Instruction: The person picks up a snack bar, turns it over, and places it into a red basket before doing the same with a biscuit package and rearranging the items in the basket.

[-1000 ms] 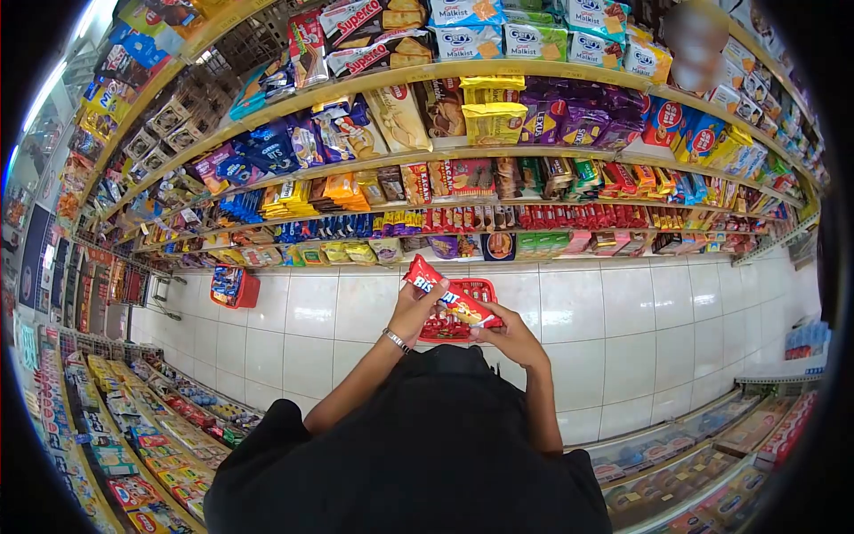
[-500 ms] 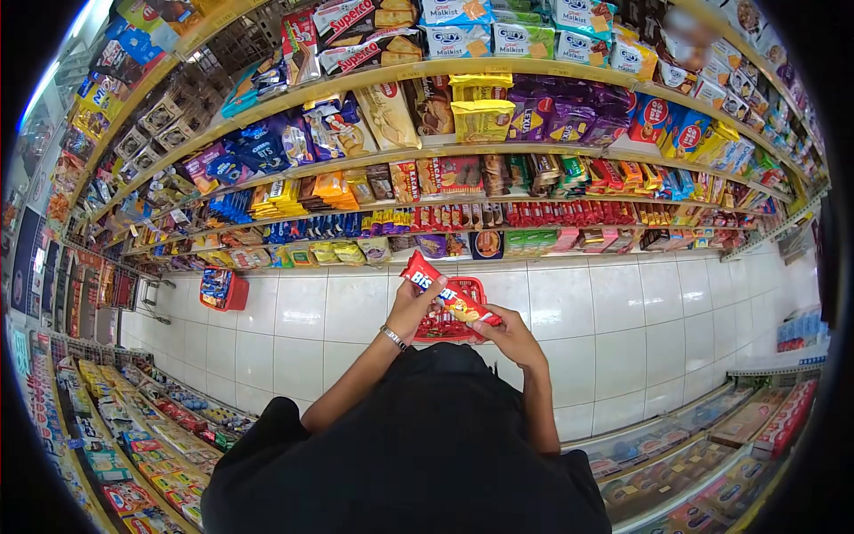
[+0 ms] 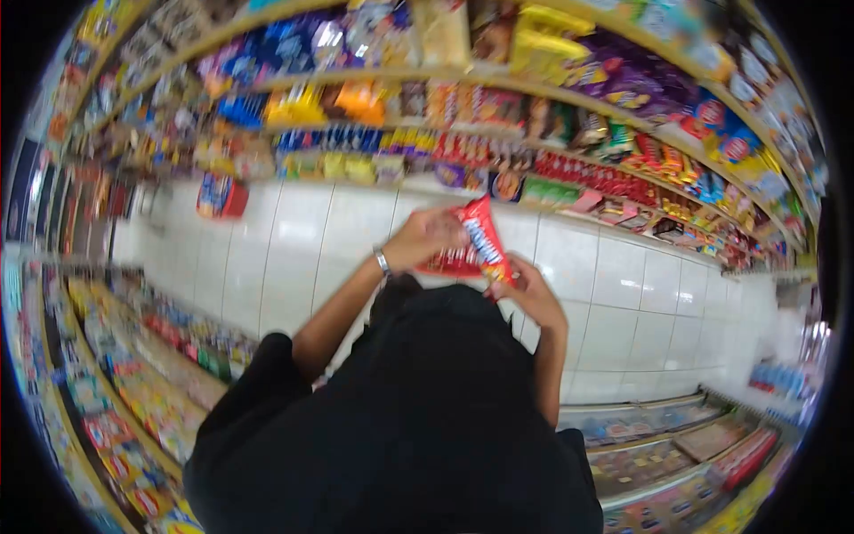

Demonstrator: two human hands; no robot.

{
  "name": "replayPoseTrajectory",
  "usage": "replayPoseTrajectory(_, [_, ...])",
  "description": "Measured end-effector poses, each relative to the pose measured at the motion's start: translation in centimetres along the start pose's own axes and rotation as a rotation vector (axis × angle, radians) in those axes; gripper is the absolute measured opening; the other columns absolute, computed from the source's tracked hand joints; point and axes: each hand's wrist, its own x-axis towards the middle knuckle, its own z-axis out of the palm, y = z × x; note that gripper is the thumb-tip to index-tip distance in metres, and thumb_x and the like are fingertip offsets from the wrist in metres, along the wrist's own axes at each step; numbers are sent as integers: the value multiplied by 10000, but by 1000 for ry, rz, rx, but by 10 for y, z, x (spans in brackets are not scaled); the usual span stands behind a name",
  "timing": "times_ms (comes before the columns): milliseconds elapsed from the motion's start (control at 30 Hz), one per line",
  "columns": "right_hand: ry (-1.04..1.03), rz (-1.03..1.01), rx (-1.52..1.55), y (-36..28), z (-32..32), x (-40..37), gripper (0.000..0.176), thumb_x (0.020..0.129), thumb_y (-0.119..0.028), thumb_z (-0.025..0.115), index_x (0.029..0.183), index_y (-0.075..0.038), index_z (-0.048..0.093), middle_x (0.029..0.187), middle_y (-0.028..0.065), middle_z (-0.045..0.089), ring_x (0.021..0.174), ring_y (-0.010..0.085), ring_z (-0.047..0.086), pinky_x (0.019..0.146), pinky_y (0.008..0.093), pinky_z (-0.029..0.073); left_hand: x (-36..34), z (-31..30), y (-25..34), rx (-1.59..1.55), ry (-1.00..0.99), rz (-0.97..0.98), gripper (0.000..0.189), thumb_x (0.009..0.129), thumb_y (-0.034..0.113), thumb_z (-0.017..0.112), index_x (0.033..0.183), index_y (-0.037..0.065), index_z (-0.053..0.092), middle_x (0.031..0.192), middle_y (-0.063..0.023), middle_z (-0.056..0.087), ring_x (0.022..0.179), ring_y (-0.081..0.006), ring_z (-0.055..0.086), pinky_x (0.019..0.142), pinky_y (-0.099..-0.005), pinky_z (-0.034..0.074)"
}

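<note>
The right hand (image 3: 535, 295) clamps its fingers on the lower end of the packet (image 3: 485, 238), long axis slanting up-left, overlapping the basket (image 3: 452, 262). Left hand (image 3: 423, 240) adjoins; blur obscures its fingers' grip.

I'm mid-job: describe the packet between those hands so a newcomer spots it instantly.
Start at the pale tiled floor and find the left hand and right hand over it. Between them is a slanted red packet. Its bold pale lettering and raised position set it apart from the red basket behind it.
</note>
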Motion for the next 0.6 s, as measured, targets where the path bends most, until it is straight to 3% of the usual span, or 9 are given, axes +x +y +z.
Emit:
replayPoseTrajectory(67, [-8,36,-54,-9,4,-3,433,870,-90,687,1239,18,487,1055,91,626,906,165,646,746,277,531,-31,-28,16,-103,123,-37,425,908,145,653,1278,3,500,1024,-103,667,953,-154,646,866,-295,528])
replayPoseTrajectory(133, [-4,52,-3,-18,8,-6,478,870,-84,679,1280,16,455,1131,122,606,957,207,645,834,312,530,-72,-72,-11,143,286,-34,322,932,109,599,1221,-15,532,1028,-108,679,936,-155,653,809,-298,547])
replayPoseTrajectory(167, [12,82,11,-18,8,-8,488,866,-89,681,1283,19,451,1132,129,604,960,213,645,846,321,527,-95,-92,-38,382,430,-9,221,897,146,638,1056,-5,610,932,-109,697,865,-183,675,772,-310,547])
replayPoseTrajectory(233, [43,131,13,-20,5,-8,505,863,-101,680,1291,25,444,1137,141,601,962,221,646,859,338,524,-141,-115,-89,1052,521,-406,200,824,204,702,868,17,647,836,-125,696,790,-257,682,732,-344,546])
replayPoseTrajectory(267, [56,158,4,-20,3,-7,511,863,-107,677,1295,28,440,1142,147,600,960,224,647,859,345,524,-160,-115,-124,1190,505,-576,207,767,228,730,833,39,680,798,-191,680,824,-370,676,768,-409,556])
replayPoseTrajectory(400, [68,253,-107,-26,-3,3,535,897,-152,635,1345,28,403,1133,155,600,942,234,646,859,365,521,-204,-72,-208,703,364,-779,380,725,466,738,881,120,720,923,-163,700,921,-350,666,845,-425,520])
replayPoseTrajectory(500, [28,284,-174,-37,2,15,516,918,-165,611,1344,31,398,1125,159,601,923,237,648,836,361,525,-203,-45,-244,672,483,-698,318,753,386,758,914,119,701,825,-116,697,816,-307,674,814,-390,525])
replayPoseTrajectory(567, [29,284,-176,-46,9,25,478,914,-163,629,1307,31,439,1085,147,623,897,229,656,815,345,526,-202,-40,-240,225,640,-386,279,786,176,760,1020,86,638,761,-40,604,667,-211,566,684,-357,483])
replayPoseTrajectory(600, [11,298,-196,-49,13,29,478,914,-163,629,1307,31,439,1085,147,623,897,229,656,815,345,526,-201,-40,-245,200,659,-385,279,786,176,760,1020,86,638,761,-40,604,667,-211,566,684,-357,483])
